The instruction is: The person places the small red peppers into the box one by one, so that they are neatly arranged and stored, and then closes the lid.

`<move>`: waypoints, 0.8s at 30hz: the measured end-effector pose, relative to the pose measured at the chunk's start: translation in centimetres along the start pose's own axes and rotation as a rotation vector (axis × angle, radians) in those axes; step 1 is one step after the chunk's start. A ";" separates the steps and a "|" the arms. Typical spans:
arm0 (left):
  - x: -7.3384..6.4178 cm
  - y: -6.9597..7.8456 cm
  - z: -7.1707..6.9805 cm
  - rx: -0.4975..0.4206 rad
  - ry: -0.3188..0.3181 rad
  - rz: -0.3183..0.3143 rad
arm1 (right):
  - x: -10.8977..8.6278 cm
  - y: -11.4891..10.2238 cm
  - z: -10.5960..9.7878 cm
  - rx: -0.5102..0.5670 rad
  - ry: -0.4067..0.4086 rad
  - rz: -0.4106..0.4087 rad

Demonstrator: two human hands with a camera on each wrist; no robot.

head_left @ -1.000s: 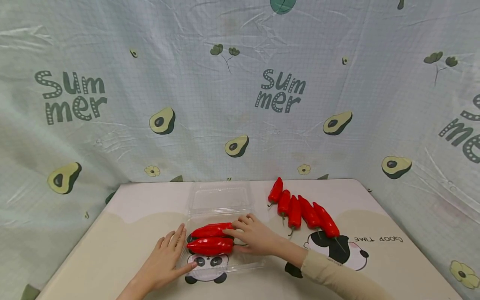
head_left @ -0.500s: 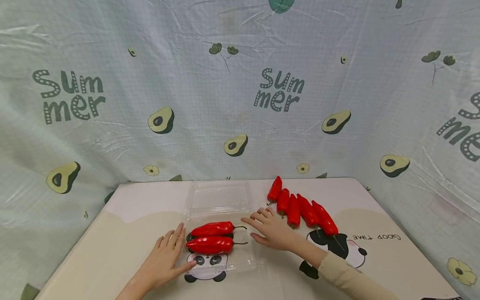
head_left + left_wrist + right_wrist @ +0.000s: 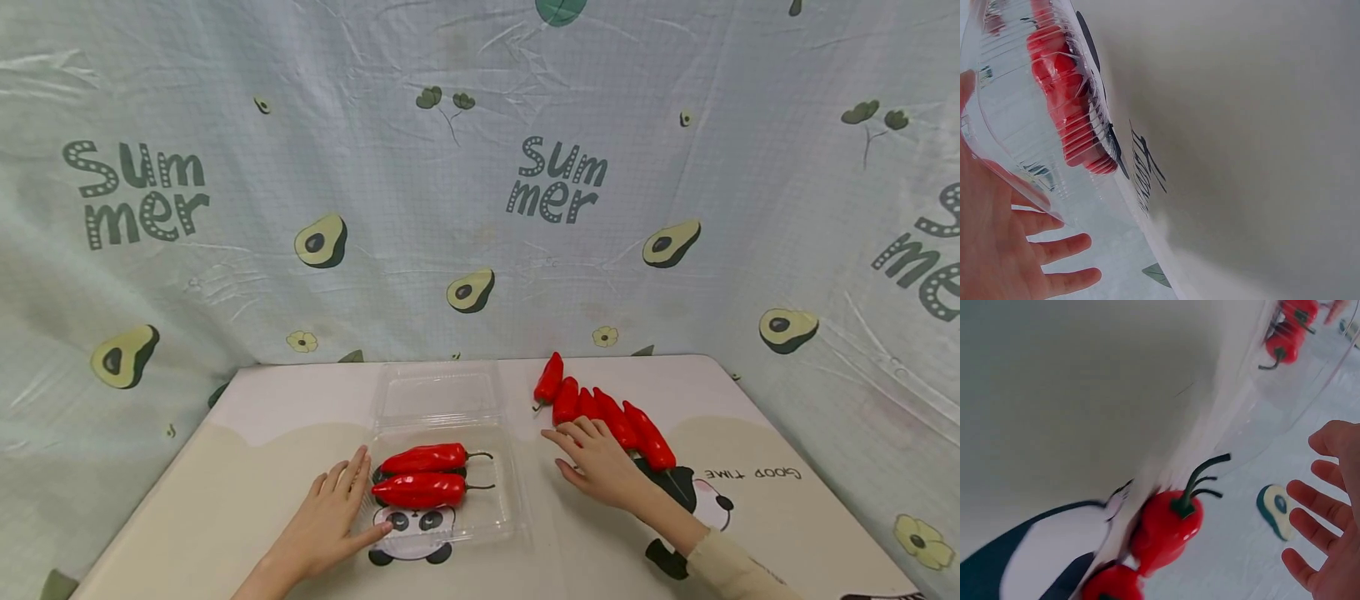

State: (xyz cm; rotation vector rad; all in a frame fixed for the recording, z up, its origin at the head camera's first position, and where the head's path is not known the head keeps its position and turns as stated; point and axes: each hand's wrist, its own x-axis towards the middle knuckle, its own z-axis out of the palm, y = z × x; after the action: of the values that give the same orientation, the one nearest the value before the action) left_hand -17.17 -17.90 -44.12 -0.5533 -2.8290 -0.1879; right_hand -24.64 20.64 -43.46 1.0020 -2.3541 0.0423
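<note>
Two red peppers, a rear one and a front one, lie side by side in a clear plastic clamshell box, stems pointing right. The box's lid is laid back behind it. My left hand rests against the box's left side, fingers spread; the left wrist view shows its fingers at the clear wall. My right hand hovers over the table in front of a row of loose red peppers, fingers loosely bent and holding nothing. It partly hides the middle peppers in the head view.
The table carries printed pandas, one showing through the box. Behind and to the sides hangs a curtain printed with avocados and lettering. The loose peppers lie right of the box, towards the back edge.
My right hand has let go of the rear pepper in the box and moved right to the loose peppers. The left hand has stayed at the box.
</note>
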 end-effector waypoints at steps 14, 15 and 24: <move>-0.1 0.1 -0.1 -0.016 -0.003 -0.002 | -3.6 2.9 -0.3 -0.030 0.040 0.132; -0.1 0.1 -0.1 -0.019 -0.004 -0.003 | -3.8 3.0 -0.3 -0.031 0.044 0.136; 0.0 0.1 -0.2 -0.031 -0.027 -0.016 | -4.9 4.3 -0.6 -0.066 0.000 0.254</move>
State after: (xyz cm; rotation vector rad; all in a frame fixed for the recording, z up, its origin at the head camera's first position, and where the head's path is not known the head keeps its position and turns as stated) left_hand -17.10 -17.83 -43.91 -0.5439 -2.8621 -0.2288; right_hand -24.49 27.07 -44.69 0.6668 -2.4524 0.0613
